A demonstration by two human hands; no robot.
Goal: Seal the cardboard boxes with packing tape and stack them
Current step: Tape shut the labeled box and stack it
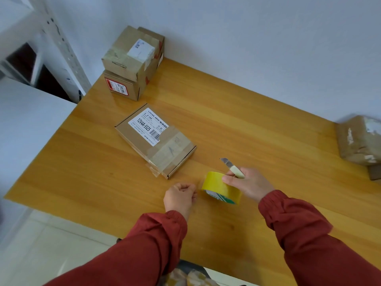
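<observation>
Yellow packing tape roll stands on the wooden worktop, near the flat cardboard box, whose near end already carries a clear strip. The fingers of the right hand clasp a utility knife and steady the roll. The left hand is curled beside it; I cannot tell whether it pinches a tape end. With the blade bared near both hands, a slip while cutting could nick skin, and slack tape could fold onto itself.

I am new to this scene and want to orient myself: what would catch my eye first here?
The yellow tape roll in the foreground, held by the right hand together with a utility knife. Behind it lies a flat labelled cardboard box, taped at one end; two stacked boxes stand at the far left.
</observation>
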